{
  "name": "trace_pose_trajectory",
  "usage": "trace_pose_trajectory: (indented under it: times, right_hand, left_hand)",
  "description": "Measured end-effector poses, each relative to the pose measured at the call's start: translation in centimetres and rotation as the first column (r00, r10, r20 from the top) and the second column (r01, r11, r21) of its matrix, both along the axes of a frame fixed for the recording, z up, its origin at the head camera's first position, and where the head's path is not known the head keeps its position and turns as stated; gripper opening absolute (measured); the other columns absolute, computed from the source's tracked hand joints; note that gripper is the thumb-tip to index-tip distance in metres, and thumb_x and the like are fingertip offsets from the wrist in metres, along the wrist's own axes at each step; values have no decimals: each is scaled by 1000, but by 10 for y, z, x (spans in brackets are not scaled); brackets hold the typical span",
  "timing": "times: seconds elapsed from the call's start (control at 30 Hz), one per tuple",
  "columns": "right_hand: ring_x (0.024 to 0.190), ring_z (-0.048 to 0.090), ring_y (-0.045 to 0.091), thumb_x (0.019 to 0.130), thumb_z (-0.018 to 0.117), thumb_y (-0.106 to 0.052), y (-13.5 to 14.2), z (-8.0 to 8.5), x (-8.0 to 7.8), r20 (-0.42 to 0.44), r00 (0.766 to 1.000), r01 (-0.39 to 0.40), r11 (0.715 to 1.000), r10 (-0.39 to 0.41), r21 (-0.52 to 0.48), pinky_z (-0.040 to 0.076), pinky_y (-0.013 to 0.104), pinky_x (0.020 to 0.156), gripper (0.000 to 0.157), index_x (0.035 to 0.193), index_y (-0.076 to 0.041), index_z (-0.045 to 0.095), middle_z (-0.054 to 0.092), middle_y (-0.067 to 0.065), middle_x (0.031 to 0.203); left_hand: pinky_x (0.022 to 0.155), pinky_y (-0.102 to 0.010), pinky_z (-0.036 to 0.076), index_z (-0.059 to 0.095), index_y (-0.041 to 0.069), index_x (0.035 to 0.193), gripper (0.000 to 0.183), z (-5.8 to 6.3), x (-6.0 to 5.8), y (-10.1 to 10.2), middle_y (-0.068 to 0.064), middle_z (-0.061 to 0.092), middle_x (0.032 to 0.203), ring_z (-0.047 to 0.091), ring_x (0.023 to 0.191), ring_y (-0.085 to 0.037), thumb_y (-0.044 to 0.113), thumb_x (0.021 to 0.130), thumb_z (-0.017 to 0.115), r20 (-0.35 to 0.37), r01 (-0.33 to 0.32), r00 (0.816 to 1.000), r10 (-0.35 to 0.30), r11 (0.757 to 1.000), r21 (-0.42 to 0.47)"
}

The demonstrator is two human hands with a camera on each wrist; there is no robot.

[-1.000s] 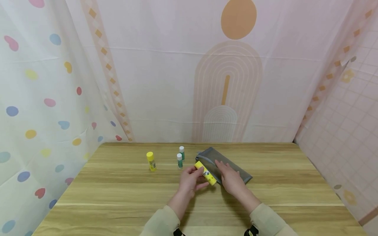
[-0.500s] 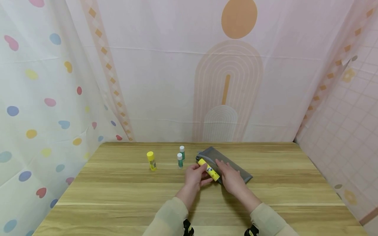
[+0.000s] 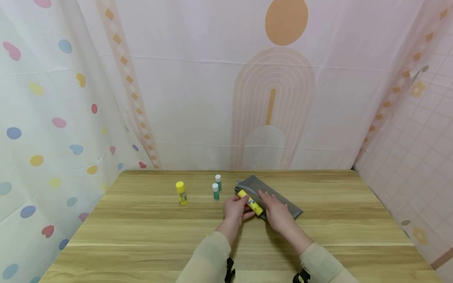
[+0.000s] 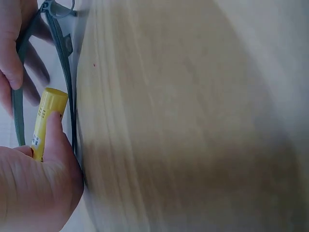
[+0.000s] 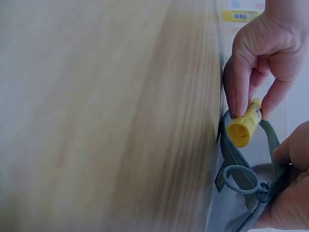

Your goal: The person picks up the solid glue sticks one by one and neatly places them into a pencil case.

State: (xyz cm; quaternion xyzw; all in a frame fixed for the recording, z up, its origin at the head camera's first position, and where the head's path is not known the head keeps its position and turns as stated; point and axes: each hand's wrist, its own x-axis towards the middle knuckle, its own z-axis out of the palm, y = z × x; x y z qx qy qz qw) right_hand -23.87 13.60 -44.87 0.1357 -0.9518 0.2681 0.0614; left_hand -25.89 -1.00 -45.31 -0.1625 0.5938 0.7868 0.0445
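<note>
My left hand (image 3: 235, 210) pinches a yellow glue stick (image 3: 253, 204) between thumb and fingers. The stick slants at the mouth of a grey mesh zip pouch (image 3: 260, 184) lying on the table. In the right wrist view, the glue stick (image 5: 245, 126) has its end between the two zipper edges, which stand apart. My right hand (image 3: 277, 212) lies over the pouch in the head view. From the right wrist, that same hand (image 5: 289, 179) grips one edge of the mouth beside the ring-shaped zipper pull (image 5: 240, 180).
Left of the hands, another yellow glue stick (image 3: 181, 193) stands upright on the wooden table (image 3: 148, 236). Between it and the pouch stand two small green sticks with white caps, one nearer (image 3: 215, 192) and one behind (image 3: 218, 182). A patterned cloth (image 3: 191, 110) hangs behind the table.
My left hand has moved right and slightly away from me, bringing the yellow glue stick to the pouch's mouth. The right hand and the standing sticks have stayed put.
</note>
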Motion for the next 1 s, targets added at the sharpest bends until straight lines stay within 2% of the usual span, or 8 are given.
trace_pose_trajectory:
  times: [0.43, 0.7, 1.0]
  right_hand:
    - [130, 45, 47, 102, 49, -2, -1, 1, 3, 0, 1000, -4, 1000, 4, 7, 33, 79, 94, 44, 145, -6, 49, 51, 23, 141]
    - [129, 45, 47, 101, 50, -1, -1, 0, 2, -3, 1000, -8, 1000, 8, 10, 33, 79, 94, 44, 145, -5, 49, 51, 24, 141]
    - [129, 45, 47, 102, 48, -1, -1, -1, 1, -20, 1000, -19, 1000, 19, -20, 32, 80, 94, 42, 144, -4, 50, 51, 21, 142]
  left_hand:
    - [67, -37, 62, 47, -16, 129, 43, -3, -4, 6, -18, 61, 88, 61, 66, -17, 7, 96, 64, -1, -16, 1000, 16, 999, -46]
    - [64, -34, 61, 49, -18, 122, 38, -4, -6, 7, -15, 60, 79, 61, 60, -16, 5, 95, 64, -10, -29, 1000, 28, 997, -77]
    - [58, -34, 61, 53, -15, 113, 29, -5, -5, 8, -22, 65, 86, 64, 63, -19, 2, 93, 65, -12, -36, 999, 35, 997, -63]
